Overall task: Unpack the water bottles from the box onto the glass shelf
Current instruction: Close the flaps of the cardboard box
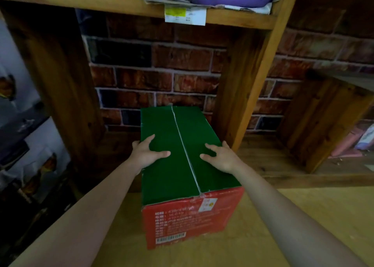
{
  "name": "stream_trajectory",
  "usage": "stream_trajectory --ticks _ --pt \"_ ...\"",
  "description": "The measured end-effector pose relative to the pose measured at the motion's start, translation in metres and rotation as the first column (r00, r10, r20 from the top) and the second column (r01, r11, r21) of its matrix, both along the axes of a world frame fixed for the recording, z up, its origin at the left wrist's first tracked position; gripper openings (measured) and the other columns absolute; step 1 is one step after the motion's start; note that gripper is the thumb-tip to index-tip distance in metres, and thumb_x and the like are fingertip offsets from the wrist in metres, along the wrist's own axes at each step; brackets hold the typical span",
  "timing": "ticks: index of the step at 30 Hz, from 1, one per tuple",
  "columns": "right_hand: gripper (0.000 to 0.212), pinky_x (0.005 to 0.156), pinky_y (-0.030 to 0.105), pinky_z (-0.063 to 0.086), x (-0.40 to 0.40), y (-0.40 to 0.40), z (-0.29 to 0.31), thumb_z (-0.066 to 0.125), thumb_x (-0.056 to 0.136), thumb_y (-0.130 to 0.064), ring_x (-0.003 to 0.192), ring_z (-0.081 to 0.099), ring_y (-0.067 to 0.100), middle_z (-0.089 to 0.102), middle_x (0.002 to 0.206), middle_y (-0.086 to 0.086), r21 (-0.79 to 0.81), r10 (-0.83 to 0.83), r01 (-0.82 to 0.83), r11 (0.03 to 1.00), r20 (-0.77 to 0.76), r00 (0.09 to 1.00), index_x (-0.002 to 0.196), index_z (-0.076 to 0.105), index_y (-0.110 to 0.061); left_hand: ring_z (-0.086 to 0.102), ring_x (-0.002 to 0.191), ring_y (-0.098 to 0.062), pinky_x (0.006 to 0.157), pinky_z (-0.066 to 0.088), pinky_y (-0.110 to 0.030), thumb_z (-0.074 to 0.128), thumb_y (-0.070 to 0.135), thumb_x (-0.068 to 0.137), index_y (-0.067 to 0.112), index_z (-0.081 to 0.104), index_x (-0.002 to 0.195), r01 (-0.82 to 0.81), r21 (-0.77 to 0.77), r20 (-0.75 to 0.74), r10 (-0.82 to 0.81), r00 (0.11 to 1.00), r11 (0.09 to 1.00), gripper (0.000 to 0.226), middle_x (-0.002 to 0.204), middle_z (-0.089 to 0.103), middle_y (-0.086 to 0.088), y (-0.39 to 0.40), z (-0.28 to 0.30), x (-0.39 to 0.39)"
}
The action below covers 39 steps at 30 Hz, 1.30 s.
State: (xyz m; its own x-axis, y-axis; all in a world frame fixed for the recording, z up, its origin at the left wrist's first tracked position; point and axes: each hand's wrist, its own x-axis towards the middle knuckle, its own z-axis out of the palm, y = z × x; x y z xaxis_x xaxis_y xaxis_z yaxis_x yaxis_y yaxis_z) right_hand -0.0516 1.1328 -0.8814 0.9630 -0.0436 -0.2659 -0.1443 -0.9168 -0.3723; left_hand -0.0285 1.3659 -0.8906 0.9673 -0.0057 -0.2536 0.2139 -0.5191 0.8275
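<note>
A sealed box (pixel 182 165), green on top and red at the near end, sits in a wooden shelf bay against a brick wall (pixel 162 64). The left hand (pixel 148 154) and right hand (pixel 219 157) rest open on its taped lid, fingers spread.

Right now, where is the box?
In the head view the box sits centre frame on the wooden surface, before the brick wall, with the left hand and right hand on its closed top.
</note>
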Motion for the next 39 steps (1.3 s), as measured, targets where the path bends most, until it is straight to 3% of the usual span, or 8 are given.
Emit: stream_trajectory --ticks 4,12,16,21,26,31,35,39 --pt "0.076 0.118 0.048 -0.005 -0.024 0.009 0.015 0.038 0.081 -0.075 0.146 -0.016 0.02 -0.018 0.159 0.0 -0.096 0.288 -0.288 0.953 -0.008 0.958 0.147 0.025 -0.04 0.023 0.141 -0.034 0.113 0.029 -0.043 0.074 0.038 0.077 0.028 0.017 0.15 -0.01 0.031 0.019 0.009 1.0 0.999 0.093 0.156 0.004 -0.01 -0.007 -0.002 0.013" --pt "0.101 0.116 0.054 -0.009 -0.047 0.025 0.009 0.068 0.074 -0.058 0.145 -0.021 0.019 -0.021 0.158 -0.004 -0.163 0.535 -0.562 0.811 -0.181 0.825 0.147 -0.002 -0.048 0.02 0.142 -0.035 0.11 0.031 -0.043 0.069 0.051 0.076 0.017 0.004 0.152 0.048 0.316 -0.01 -0.048 0.999 0.947 0.105 0.157 0.009 -0.014 -0.031 0.005 0.039" --pt "0.091 0.116 0.055 0.002 -0.045 0.028 0.015 0.066 0.082 -0.047 0.148 -0.009 0.024 -0.01 0.16 0.006 -0.259 0.544 -0.552 0.793 -0.108 0.832 0.148 0.003 -0.044 0.033 0.131 -0.04 0.101 0.041 -0.043 0.059 0.057 0.082 0.009 0.011 0.148 -0.018 0.569 0.056 -0.016 0.998 0.822 0.094 0.146 0.018 -0.022 -0.043 0.015 0.027" --pt "0.09 0.116 0.054 0.005 -0.047 0.031 0.016 0.065 0.082 -0.047 0.148 -0.006 0.025 -0.007 0.16 0.01 -0.296 0.527 -0.527 0.797 -0.088 0.845 0.148 0.004 -0.043 0.041 0.123 -0.038 0.094 0.045 -0.041 0.059 0.06 0.08 0.008 0.02 0.143 -0.033 0.596 0.131 -0.057 0.99 0.803 0.09 0.137 0.025 -0.02 -0.042 0.016 0.001" --pt "0.09 0.116 0.057 0.011 -0.05 0.032 0.013 0.064 0.083 -0.048 0.147 -0.001 0.032 -0.003 0.16 0.012 -0.333 0.5 -0.501 0.799 -0.098 0.861 0.149 0.005 -0.041 0.034 0.133 -0.033 0.095 0.051 -0.038 0.068 0.069 0.063 0.022 0.008 0.15 0.341 0.488 -0.187 -0.285 0.94 0.804 0.115 0.149 0.01 -0.015 -0.029 0.042 -0.021" --pt "0.087 0.113 0.061 0.019 -0.041 0.017 0.012 0.064 0.083 -0.046 0.145 0.009 0.04 0.007 0.16 0.011 -0.379 0.369 -0.348 0.858 -0.017 0.929 0.149 0.008 -0.041 -0.004 0.146 -0.031 0.119 0.017 -0.045 0.078 0.063 0.055 0.032 0.006 0.15 0.633 0.555 -0.277 -0.597 0.753 0.54 0.123 0.159 -0.002 -0.008 -0.035 0.034 -0.04" --pt "0.074 0.11 0.054 0.028 -0.038 0.003 0.006 0.058 0.088 -0.045 0.141 0.021 0.035 0.023 0.153 0.01 -0.422 0.308 -0.238 0.875 0.107 0.945 0.149 0.017 -0.036 0.022 0.143 -0.032 0.114 0.03 -0.042 0.08 0.043 0.067 0.027 0.022 0.148 0.428 0.628 -0.038 -0.524 0.851 0.65 0.1 0.157 0.003 -0.015 -0.057 0.021 -0.027" --pt "0.063 0.102 0.041 0.033 -0.037 0.001 -0.004 0.051 0.093 -0.04 0.13 0.027 0.028 0.033 0.137 0.009 -0.505 0.308 -0.135 0.853 0.278 0.91 0.148 0.02 -0.037 0.014 0.146 -0.029 0.118 0.022 -0.045 0.079 0.038 0.069 0.028 0.03 0.146 0.423 0.628 -0.023 -0.527 0.849 0.653 0.092 0.158 0.009 -0.014 -0.048 0.024 -0.005"
